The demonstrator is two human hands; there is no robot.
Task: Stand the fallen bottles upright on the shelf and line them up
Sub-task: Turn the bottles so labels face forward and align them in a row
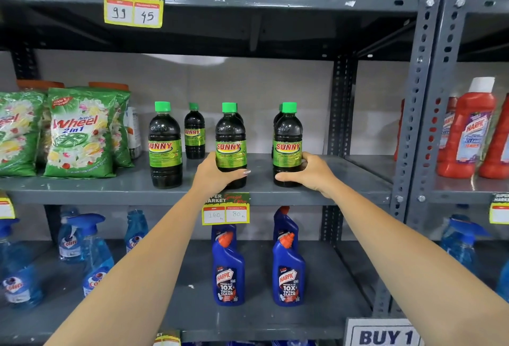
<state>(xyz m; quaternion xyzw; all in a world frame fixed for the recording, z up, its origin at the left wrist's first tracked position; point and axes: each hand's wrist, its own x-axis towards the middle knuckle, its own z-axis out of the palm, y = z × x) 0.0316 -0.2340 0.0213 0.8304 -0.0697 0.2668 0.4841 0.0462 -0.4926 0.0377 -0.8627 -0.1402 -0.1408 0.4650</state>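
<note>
Three dark plastic bottles with green caps and green-yellow "SUNNY" labels stand upright in a row along the front of the grey metal shelf [344,180]: the left bottle [164,147], the middle bottle [230,136] and the right bottle [287,136]. The left hand [217,173] wraps the lower part of the middle bottle, its fingers [242,172] curled across the front. The right hand [311,173] grips the base of the right bottle, thumb lying across its front near the shelf surface. A further bottle of the same kind [194,132] stands farther back between the left and middle ones, and more green caps peek from behind the middle and right bottles. Green detergent pouches [80,133] sit to the left on the same shelf. A yellow price tag [225,210] hangs from the shelf edge below the left hand, and blue toilet-cleaner bottles [228,268] stand on the shelf underneath.
</note>
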